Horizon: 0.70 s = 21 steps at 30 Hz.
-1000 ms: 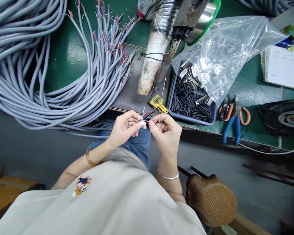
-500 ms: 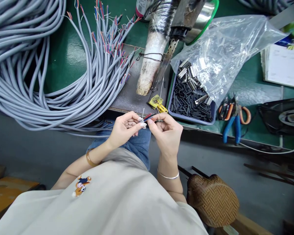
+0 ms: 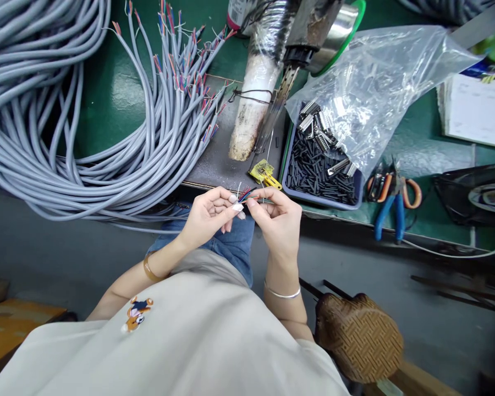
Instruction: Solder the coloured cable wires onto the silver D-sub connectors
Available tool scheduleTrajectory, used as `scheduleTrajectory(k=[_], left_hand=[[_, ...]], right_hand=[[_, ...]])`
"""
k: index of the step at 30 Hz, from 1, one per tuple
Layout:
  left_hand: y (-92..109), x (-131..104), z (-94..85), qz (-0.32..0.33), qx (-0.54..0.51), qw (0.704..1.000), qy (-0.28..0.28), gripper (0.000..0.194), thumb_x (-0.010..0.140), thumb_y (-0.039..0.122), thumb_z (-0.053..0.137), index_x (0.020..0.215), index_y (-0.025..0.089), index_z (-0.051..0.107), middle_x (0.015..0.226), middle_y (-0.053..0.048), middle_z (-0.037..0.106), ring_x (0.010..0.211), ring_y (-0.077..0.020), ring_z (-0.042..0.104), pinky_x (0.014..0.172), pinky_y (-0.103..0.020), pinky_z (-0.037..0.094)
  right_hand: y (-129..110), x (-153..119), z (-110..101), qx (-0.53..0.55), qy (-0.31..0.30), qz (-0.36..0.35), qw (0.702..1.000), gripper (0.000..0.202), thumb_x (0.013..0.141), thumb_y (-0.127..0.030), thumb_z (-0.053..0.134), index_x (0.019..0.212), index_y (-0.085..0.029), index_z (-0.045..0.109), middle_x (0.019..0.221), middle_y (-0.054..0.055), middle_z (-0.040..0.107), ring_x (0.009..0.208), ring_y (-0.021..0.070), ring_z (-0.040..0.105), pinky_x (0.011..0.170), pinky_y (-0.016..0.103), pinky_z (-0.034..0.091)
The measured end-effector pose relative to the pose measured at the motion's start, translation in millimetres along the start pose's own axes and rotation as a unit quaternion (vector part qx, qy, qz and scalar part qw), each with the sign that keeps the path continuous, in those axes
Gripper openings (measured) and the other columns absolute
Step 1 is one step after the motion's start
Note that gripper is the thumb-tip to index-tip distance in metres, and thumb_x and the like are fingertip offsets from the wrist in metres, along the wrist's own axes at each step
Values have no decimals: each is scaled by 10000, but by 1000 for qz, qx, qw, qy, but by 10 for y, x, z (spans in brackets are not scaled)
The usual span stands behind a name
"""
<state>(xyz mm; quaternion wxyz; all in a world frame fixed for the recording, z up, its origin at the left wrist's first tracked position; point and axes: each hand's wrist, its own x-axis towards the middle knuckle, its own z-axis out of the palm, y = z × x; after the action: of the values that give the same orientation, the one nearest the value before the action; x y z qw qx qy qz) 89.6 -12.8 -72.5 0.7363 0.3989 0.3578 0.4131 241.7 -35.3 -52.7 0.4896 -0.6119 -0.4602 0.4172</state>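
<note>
My left hand (image 3: 209, 216) pinches the end of a grey cable, with thumb and forefinger closed near its fanned-out coloured wires (image 3: 245, 194). Red, blue, black and white strands show between the two hands. Thumb against forefinger, my right hand (image 3: 277, 217) grips one or more of these thin wires from the other side; how many I cannot tell. Just beyond the fingers lies a yellow cutter-like tool (image 3: 271, 180) beside a crumpled yellow wrapper (image 3: 260, 169). A large bundle of grey cables (image 3: 148, 148) with stripped ends spreads to the left.
A blue tray (image 3: 287, 187) holds small black tubes and metal connectors under a clear plastic bag (image 3: 400, 82). A wrapped white post (image 3: 253, 96) and a metal tool (image 3: 277, 107) jut over the bench. Pliers (image 3: 391, 212) lie at right. A woven stool (image 3: 365, 341) stands below.
My right hand has shifted slightly left and down. The wires between my hands are spread differently, and the dark strand now points more upward.
</note>
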Motion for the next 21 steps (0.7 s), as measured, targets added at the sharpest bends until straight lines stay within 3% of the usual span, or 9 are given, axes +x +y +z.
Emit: scheduleTrajectory(k=[7,12,17,21], left_hand=[[10,-10,34,-9,11,1000,18,400,702,365,901,824,154,584,644,21,700,414,-57,556,390,-163,461],[33,-15,42,-12,19,999,36,350,741,371,862,838,143,615,621,21,681,404,-48,526,380,-159,432],[30,-5,48,19,12,998,56,362,716,380,885,837,151,633,616,33,659,439,-50,541,424,-162,458],[15,-3,46,26,22,998,59,375,705,384,897,815,155,621,628,35,655,457,-45,544,440,-155,455]], right_hand=[[-45,-4,-14,-13,3,-23,1000,146,809,-301,706,748,-173,670,713,-25,606,462,21,256,450,247,162],[-9,-28,-1,-25,12,-25,999,118,823,-280,694,759,-182,684,607,-58,523,460,38,265,456,247,180],[60,-104,33,-116,63,-143,981,119,874,-278,681,784,-203,704,753,-5,655,505,64,373,478,258,274],[80,-117,27,-92,53,-158,982,63,886,-230,690,834,-214,722,789,-12,672,504,56,374,474,254,269]])
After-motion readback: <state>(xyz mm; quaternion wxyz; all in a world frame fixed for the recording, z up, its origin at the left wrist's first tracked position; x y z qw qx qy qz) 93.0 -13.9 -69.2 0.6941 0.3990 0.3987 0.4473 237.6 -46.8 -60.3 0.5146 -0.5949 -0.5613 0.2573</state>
